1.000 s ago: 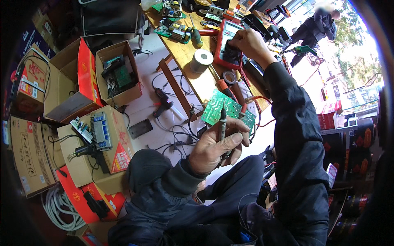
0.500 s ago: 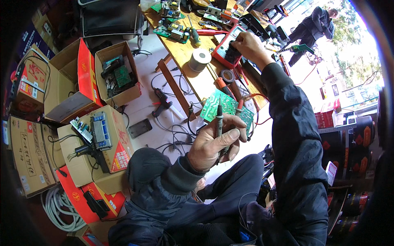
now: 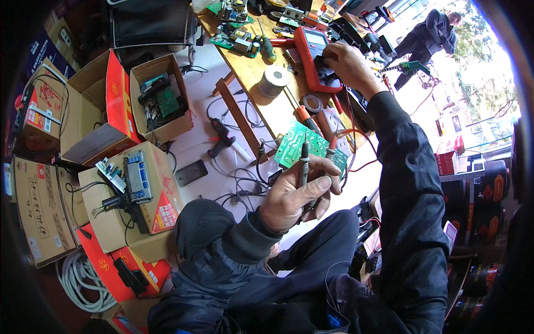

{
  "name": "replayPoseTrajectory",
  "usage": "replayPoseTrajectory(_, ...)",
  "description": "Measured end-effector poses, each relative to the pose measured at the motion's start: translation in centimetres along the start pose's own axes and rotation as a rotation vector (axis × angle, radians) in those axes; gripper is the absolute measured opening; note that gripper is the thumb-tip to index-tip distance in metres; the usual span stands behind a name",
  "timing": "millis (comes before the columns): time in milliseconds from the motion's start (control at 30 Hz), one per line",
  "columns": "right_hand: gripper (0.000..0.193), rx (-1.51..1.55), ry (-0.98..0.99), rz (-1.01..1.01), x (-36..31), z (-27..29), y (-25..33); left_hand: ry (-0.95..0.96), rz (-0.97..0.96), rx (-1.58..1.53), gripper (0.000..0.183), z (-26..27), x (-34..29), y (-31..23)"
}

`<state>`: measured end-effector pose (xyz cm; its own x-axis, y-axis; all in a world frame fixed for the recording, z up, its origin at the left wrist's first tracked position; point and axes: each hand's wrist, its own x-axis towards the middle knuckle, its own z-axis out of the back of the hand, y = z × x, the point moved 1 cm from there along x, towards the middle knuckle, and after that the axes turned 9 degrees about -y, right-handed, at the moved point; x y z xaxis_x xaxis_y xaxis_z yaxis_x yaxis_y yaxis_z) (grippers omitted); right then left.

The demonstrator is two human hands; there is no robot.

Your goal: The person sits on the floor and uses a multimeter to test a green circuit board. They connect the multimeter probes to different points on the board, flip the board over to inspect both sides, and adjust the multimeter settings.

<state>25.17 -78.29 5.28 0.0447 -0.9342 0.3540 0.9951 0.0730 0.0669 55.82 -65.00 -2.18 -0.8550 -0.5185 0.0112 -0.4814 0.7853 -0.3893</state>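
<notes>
My left hand [image 3: 297,197] is closed around a pair of multimeter probes, a black-and-grey one [image 3: 304,161] and a red one [image 3: 332,146], both tips pointing up. Just behind them lies a green circuit board [image 3: 292,146], partly covered by the hand and probes. At the bench, my right hand [image 3: 351,65] has its fingers bent onto the dial area of a red multimeter [image 3: 315,38]. The fingers and palm hide most of the dial. Test leads run down from the meter on its near side.
On the wooden bench [image 3: 245,69] are a solder spool [image 3: 273,82], a tape roll [image 3: 312,102], a green-handled screwdriver [image 3: 268,51] and several circuit boards. Cables and a black glue gun [image 3: 221,136] lie on the floor. Open cartons [image 3: 92,139] stand at left. A person [image 3: 428,42] stands far right.
The multimeter has turned more upright and its screen now shows, with my right hand still on it. My left hand and the probes have shifted slightly right in the view.
</notes>
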Motion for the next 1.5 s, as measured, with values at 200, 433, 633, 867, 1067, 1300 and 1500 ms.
replayPoseTrajectory(200,0.032,-0.047,-0.047,-0.222,-0.3,-1.4,1.7,0.022,-0.012,0.012,0.022,0.0,0.0,0.3)
replayPoseTrajectory(433,0.03,0.006,-0.092,-0.282,-0.5,-1.5,2.6,0.009,-0.011,0.007,0.02,-0.2,-0.1,0.2)
replayPoseTrajectory(633,0.03,-0.063,-0.13,-0.307,-0.2,-2.5,1.8,0.009,-0.003,-0.005,0.02,-0.4,0.1,0.3)
replayPoseTrajectory(867,0.037,-0.088,-0.101,-0.383,0.4,-3.7,-0.3,0.017,-0.021,-0.008,0.023,-0.2,0.1,0.4)
replayPoseTrajectory(1067,0.046,-0.148,-0.065,-0.387,0.4,-3.5,-0.3,0.003,-0.019,-0.026,0.024,0.1,-0.1,0.4)
replayPoseTrajectory(1300,0.05,0.105,-0.029,-0.516,-0.3,-1.6,1.3,0.029,-0.042,-0.011,0.024,0.0,0.1,0.2)
replayPoseTrajectory(1500,0.042,0.122,-0.031,-0.499,-0.2,-1.7,1.7,0.027,-0.026,0.01,0.021,0.0,-0.2,0.0)
